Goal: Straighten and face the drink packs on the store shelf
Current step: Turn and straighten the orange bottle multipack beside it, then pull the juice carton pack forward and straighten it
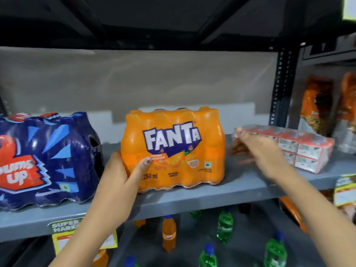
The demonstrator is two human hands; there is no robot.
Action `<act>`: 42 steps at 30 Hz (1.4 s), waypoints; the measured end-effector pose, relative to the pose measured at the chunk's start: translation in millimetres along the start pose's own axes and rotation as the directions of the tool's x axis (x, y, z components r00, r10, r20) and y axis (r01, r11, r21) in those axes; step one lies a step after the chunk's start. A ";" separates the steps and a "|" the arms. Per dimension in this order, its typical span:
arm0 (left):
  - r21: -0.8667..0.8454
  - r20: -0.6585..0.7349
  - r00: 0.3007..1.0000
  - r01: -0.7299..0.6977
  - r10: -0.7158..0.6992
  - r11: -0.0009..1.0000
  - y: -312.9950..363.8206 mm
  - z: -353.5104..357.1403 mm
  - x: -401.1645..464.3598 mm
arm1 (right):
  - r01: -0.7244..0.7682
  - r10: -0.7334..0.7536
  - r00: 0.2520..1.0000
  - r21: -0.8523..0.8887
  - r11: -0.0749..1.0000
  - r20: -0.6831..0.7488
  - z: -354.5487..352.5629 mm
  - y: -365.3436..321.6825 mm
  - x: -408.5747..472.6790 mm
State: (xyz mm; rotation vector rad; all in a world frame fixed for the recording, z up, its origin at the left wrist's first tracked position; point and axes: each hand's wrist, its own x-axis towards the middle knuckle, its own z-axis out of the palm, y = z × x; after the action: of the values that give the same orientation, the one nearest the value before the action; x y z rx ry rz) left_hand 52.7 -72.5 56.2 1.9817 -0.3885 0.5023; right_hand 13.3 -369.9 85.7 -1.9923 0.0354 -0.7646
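An orange Fanta pack [173, 149] stands on the grey shelf [192, 199], label toward me. My left hand [123, 176] grips its lower left corner, thumb across the front. To its left sits a dark blue Thums Up pack [44, 158], also label forward. At the right lies a red-and-white pack of small cartons [300, 147], turned at an angle. My right hand [256, 149] is blurred, fingers spread, hovering at the left end of that carton pack; I cannot tell whether it touches it.
A black perforated upright [280, 87] divides this bay from the neighbouring one, where orange snack bags [317, 105] stand. On the lower shelf stand loose orange and green bottles [224, 226]. A yellow price tag [63, 237] hangs from the shelf edge.
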 end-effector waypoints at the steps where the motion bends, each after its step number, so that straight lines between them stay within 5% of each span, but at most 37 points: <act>1: -0.009 -0.013 1.000 0.006 -0.006 1.000 2.4 3.7 0.2 | 0.049 -0.073 0.989 -0.180 0.982 -0.125 -23.3 3.6 7.4; 4: 0.005 -0.145 0.989 0.040 -0.039 0.999 4.5 12.8 -5.3 | -0.225 -0.013 0.940 -0.647 0.729 -0.341 -89.0 23.5 40.7; 7: 0.050 -0.403 0.907 -0.114 0.124 0.992 19.6 33.5 -20.0 | -0.471 0.377 0.875 -0.712 0.521 -0.302 -127.1 52.6 70.3; 9: -0.018 -0.464 0.830 -0.356 0.308 0.934 43.8 54.0 -27.8 | -0.455 0.420 0.873 -0.717 0.527 -0.245 -129.7 60.5 73.3; 11: -0.119 -0.433 0.773 -0.559 0.464 0.820 70.0 79.4 -31.7 | -0.375 0.254 0.926 -0.750 0.545 -0.279 -123.0 53.5 65.9; 14: -0.262 -0.351 0.751 -0.653 0.560 0.711 111.1 125.7 -30.5 | -0.215 -0.155 0.929 -0.829 0.516 -0.337 -113.0 54.9 43.7; 17: -0.464 -0.200 0.886 -0.462 0.418 0.756 127.2 160.8 -5.8 | 0.002 -0.478 0.854 -0.917 0.398 -0.206 -97.8 59.4 21.5; 20: -0.517 -0.090 0.960 -0.272 0.264 0.812 141.2 189.2 23.1 | 0.142 -0.568 0.818 -0.925 0.353 -0.091 -103.0 78.4 10.4; 24: -0.172 0.090 0.989 -0.100 0.117 0.980 176.4 210.9 57.3 | 0.315 -0.597 0.802 -0.845 0.432 -0.007 -138.6 110.8 27.6; 29: 0.142 0.317 0.942 0.064 -0.107 0.988 184.3 228.2 96.1 | 0.377 -0.474 0.880 -0.661 0.649 0.036 -165.2 138.4 64.9; 33: 0.130 0.255 0.952 0.136 -0.166 0.982 181.5 230.6 92.3 | 0.141 -0.049 0.989 -0.803 0.580 0.139 -161.7 136.2 82.7; 35: 0.125 0.182 0.965 0.167 -0.188 0.978 184.6 230.1 84.4 | 0.142 0.136 0.945 -0.749 0.647 0.296 -158.8 127.5 82.2; 38: 0.171 0.099 0.983 0.135 -0.153 0.976 187.6 224.1 66.7 | 0.247 0.060 0.856 -0.509 0.825 0.513 -153.1 120.5 66.6; 42: 0.068 0.132 0.988 0.065 -0.074 0.996 187.1 206.0 31.0 | 0.155 -0.111 0.815 -0.030 0.987 0.569 -139.6 104.0 24.4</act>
State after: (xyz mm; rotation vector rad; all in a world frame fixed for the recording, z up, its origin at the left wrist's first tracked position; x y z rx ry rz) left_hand 27.4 -340.8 132.1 2.0895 -0.3896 0.3415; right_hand -11.6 -542.3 62.0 -2.2405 -0.4387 -0.2261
